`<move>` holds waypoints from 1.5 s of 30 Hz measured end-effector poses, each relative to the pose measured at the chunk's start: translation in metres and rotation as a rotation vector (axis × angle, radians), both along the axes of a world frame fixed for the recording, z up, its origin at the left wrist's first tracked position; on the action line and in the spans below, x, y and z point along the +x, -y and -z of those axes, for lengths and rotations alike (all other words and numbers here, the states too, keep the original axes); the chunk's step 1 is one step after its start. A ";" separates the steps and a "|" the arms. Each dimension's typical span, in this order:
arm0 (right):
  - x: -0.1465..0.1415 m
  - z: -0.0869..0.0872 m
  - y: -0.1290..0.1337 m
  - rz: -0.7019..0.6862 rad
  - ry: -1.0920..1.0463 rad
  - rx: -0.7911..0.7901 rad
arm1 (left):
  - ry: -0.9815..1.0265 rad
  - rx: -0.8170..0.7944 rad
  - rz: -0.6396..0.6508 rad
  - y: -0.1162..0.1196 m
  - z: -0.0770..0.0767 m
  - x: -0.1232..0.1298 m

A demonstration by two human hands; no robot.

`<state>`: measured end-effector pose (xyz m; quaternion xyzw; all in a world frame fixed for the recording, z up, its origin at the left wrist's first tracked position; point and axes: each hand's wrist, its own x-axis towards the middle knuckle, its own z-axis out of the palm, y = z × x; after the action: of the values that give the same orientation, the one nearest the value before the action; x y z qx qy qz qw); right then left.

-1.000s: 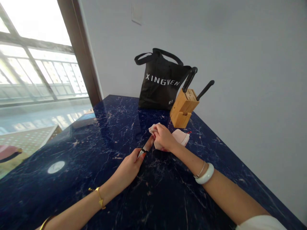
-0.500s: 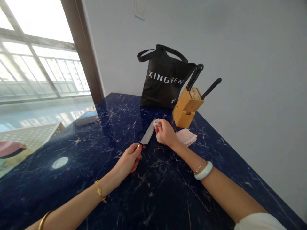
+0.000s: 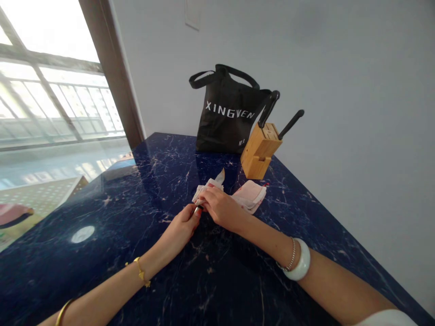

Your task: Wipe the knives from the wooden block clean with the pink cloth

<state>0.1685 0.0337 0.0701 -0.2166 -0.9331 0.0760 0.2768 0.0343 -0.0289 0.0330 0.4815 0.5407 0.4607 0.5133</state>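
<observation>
A kitchen knife [image 3: 220,176] points away from me over the table, its handle in the closed grip of my left hand [image 3: 185,222]. Only the blade's tip end shows; a pink and white cloth [image 3: 206,186] covers the part near the handle. My right hand [image 3: 224,206] is closed on that cloth, pressing it around the blade close to my left fingers. The loose end of the cloth [image 3: 252,194] trails to the right of my right hand and lies on the table.
Beyond my hands stands a wooden knife block [image 3: 260,154] with two black-handled tools in it. A black tote bag [image 3: 224,122] leans behind it against the wall. The dark blue marbled table [image 3: 142,199] reaches to a window side at left, where a perforated white surface [image 3: 44,199] shows.
My right hand has slid the cloth from the knife's tip back toward the handle, covering much of the blade. The loose cloth end has shifted left. My left hand keeps its hold.
</observation>
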 end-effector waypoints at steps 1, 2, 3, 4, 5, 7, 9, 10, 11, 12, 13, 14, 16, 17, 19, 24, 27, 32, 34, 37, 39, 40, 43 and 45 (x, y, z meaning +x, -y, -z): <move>0.001 0.000 0.000 0.005 -0.007 -0.011 | 0.019 -0.005 0.011 0.001 -0.001 0.000; 0.002 0.000 0.001 0.015 -0.015 -0.024 | 0.037 -0.013 0.021 0.002 -0.003 0.000; 0.003 0.001 0.001 0.028 -0.025 -0.035 | 0.055 -0.023 0.027 0.002 -0.005 0.000; 0.004 0.002 0.001 0.041 -0.032 -0.043 | 0.070 -0.035 0.023 0.002 -0.006 0.000; 0.004 0.003 0.002 0.052 -0.037 -0.045 | 0.081 -0.045 0.021 0.002 -0.007 0.000; 0.003 0.005 0.003 0.059 -0.037 -0.046 | 0.092 -0.054 0.020 0.002 -0.008 0.000; 0.002 0.006 0.002 0.061 -0.046 -0.055 | 0.087 -0.045 0.026 0.002 -0.008 -0.001; 0.002 0.006 0.000 0.070 -0.060 -0.065 | 0.076 -0.041 0.033 0.002 -0.008 -0.001; 0.002 0.006 -0.003 0.088 -0.082 -0.080 | 0.062 -0.041 0.043 0.003 -0.009 -0.001; 0.003 0.006 -0.008 0.116 -0.109 -0.098 | 0.047 -0.041 0.051 0.003 -0.009 -0.001; 0.004 0.005 -0.013 0.151 -0.136 -0.117 | 0.033 -0.040 0.056 0.004 -0.009 -0.001; 0.006 0.004 -0.020 0.189 -0.158 -0.139 | 0.021 -0.036 0.058 0.004 -0.008 -0.001; 0.009 0.003 -0.036 0.255 -0.186 -0.178 | 0.000 -0.019 0.059 0.004 -0.006 0.000; 0.011 0.003 -0.045 0.280 -0.195 -0.191 | -0.013 -0.009 0.060 0.003 -0.004 -0.001; 0.015 0.005 -0.061 0.317 -0.214 -0.203 | -0.042 0.001 0.066 0.002 0.000 -0.001; 0.021 0.010 -0.083 0.396 -0.266 -0.201 | -0.066 -0.017 0.065 0.002 0.000 -0.002; 0.022 0.007 -0.077 0.375 -0.295 -0.195 | -0.057 -0.015 0.047 0.004 -0.004 -0.002; 0.021 -0.003 -0.054 0.289 -0.316 -0.177 | -0.087 0.074 -0.006 0.002 -0.005 0.000; 0.020 -0.005 -0.046 0.289 -0.315 -0.144 | -0.120 0.104 -0.035 0.001 -0.005 0.000; 0.018 -0.009 -0.037 0.292 -0.303 -0.088 | -0.159 0.088 -0.076 0.000 -0.008 -0.002; 0.017 -0.010 -0.032 0.282 -0.287 -0.055 | -0.167 0.039 -0.075 -0.001 -0.011 -0.002; 0.017 -0.010 -0.030 0.275 -0.277 -0.040 | -0.170 0.015 -0.064 -0.001 -0.012 -0.003; 0.015 -0.008 -0.028 0.251 -0.238 -0.015 | -0.237 0.021 -0.019 -0.002 -0.012 -0.003; 0.012 -0.004 -0.027 0.235 -0.213 -0.022 | -0.316 0.107 -0.004 -0.002 -0.011 -0.004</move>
<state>0.1805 0.0603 0.0743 -0.3181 -0.8657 0.0758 0.3790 0.0301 -0.0268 0.0435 0.5735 0.5902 0.4085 0.3947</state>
